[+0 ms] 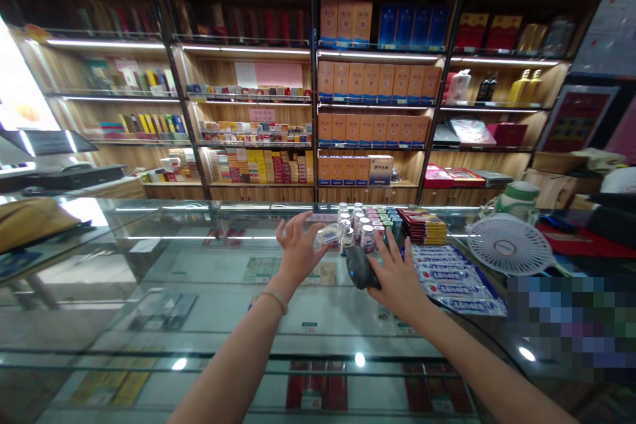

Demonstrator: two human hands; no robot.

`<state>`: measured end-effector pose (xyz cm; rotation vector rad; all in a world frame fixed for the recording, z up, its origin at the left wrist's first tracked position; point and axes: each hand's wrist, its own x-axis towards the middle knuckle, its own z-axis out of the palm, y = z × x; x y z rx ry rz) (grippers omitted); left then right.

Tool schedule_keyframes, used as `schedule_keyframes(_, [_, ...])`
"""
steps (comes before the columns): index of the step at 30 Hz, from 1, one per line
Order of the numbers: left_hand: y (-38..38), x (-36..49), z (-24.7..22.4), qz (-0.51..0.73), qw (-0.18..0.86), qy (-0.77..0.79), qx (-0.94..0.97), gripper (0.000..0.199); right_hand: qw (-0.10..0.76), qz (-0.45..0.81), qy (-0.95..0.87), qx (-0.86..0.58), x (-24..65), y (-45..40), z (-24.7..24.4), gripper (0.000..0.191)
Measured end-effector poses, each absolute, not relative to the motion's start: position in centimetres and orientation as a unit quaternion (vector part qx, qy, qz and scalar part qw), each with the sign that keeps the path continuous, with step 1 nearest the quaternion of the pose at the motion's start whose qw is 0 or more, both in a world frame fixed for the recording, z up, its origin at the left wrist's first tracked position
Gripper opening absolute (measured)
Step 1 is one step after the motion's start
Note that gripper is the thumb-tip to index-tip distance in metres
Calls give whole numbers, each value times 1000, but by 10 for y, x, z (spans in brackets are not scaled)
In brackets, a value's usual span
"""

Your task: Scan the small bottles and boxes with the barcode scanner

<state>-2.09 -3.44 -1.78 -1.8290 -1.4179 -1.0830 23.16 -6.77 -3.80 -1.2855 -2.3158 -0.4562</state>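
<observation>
My left hand [298, 248], a beaded bracelet at its wrist, pinches a small clear bottle [328, 235] with a pale label between thumb and fingers. The bottle is tipped on its side above the glass counter. In my right hand [397, 278] is a dark handheld barcode scanner [362, 268] with a small blue light. It is gripped low by the thumb side, while the other fingers stretch forward near the bottles. Just beyond both hands stands a cluster of small bottles [367, 238] with silvery caps. Rows of small coloured packs [385, 217] stand beside them.
The glass display counter [209, 318] spans the front. To the right are stacked red-and-gold packs [422, 226], blue-and-white packets [450, 275], a white fan [509, 245] and the scanner's cable. Lit shelves of boxes [377, 83] line the back wall.
</observation>
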Motion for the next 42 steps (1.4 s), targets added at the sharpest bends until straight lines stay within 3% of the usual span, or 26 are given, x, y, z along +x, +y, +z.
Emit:
schedule_keyframes(9, [-33, -20, -20, -406, 285, -529, -689, 39, 208, -114, -851, -469, 232, -66, -42, 44])
schedule_keyframes(23, [-35, -19, -18, -411, 277, -526, -692, 39, 134, -40, -893, -428, 243, -70, -28, 57])
schedule_keyframes(29, [-35, -19, -19, -403, 272, -540, -687, 37, 81, 69, -890, -444, 258, -61, -8, 77])
schedule_keyframes(32, [-35, -19, -18, -404, 274, -539, -686, 38, 106, 78, -875, -466, 258, -51, -3, 77])
schedule_keyframes(37, [-36, -18, -17, -415, 275, -538, -681, 38, 202, -6, -823, -531, 231, -32, 1, 56])
schedule_keyframes(42, [-39, -15, -14, -426, 275, -539, -672, 36, 263, 4, -785, -561, 196, -19, 11, 45])
